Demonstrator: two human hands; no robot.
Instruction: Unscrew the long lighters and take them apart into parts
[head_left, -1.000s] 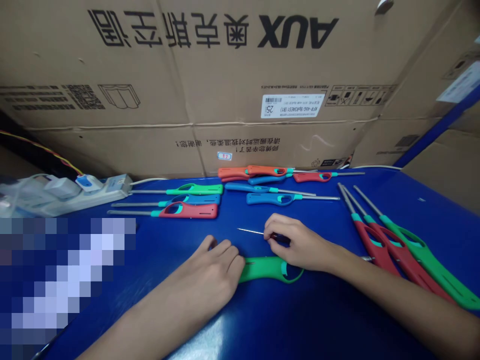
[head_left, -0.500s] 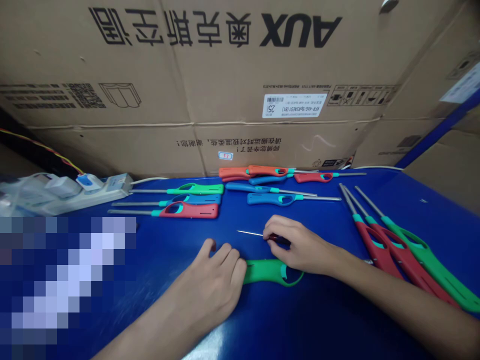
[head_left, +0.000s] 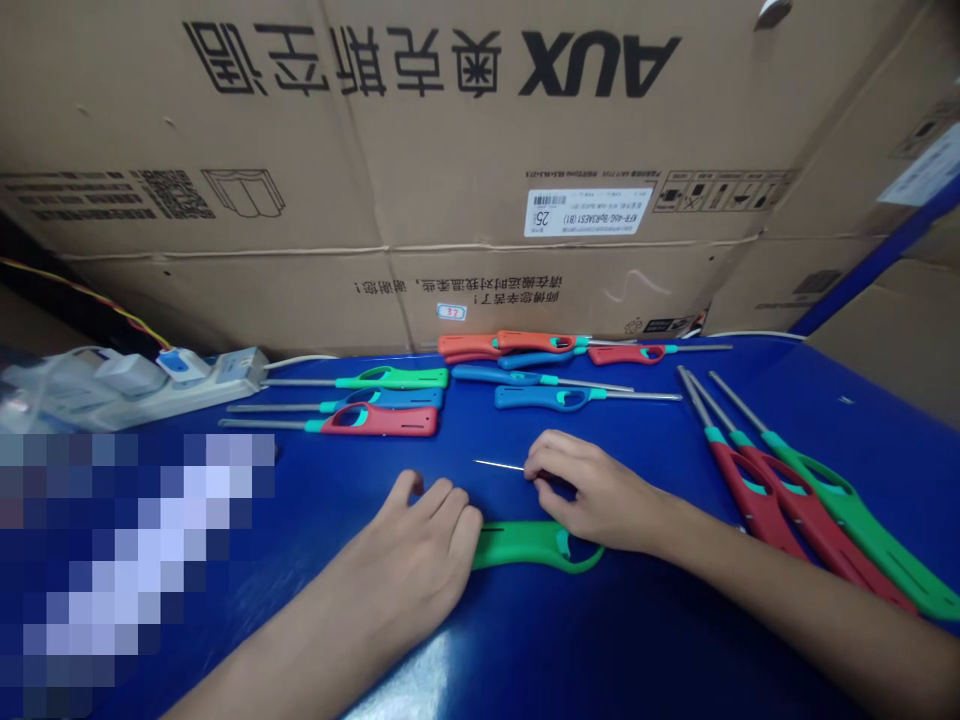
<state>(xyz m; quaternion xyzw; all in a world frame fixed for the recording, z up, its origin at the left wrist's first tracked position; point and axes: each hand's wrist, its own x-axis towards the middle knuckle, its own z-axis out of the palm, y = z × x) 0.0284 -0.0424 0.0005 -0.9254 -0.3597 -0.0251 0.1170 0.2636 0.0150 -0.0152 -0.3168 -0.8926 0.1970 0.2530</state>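
Observation:
In front of me a green gas lighter (head_left: 517, 545) lies on the blue table, its handle end under my left hand (head_left: 427, 550). The fingers of that hand are curled closed around the handle's end. My right hand (head_left: 585, 490) is closed on a thin screwdriver (head_left: 499, 465), whose metal shaft points left above the lighter. Most of the screwdriver's handle is hidden by the fingers. The trigger opening of the green lighter shows just below my right hand, and its far end is covered by that hand and forearm.
Left of centre, red (head_left: 382, 420), blue and green lighters lie in a row. Behind, orange (head_left: 536, 343), red and blue ones (head_left: 544, 398) lie before a cardboard wall (head_left: 450, 210). Two red and one green lighter (head_left: 855, 510) are at right. A power strip (head_left: 180, 390) stands at left.
The green lighter and my left hand have shifted slightly to the left. My right hand with the screwdriver has stayed almost in place.

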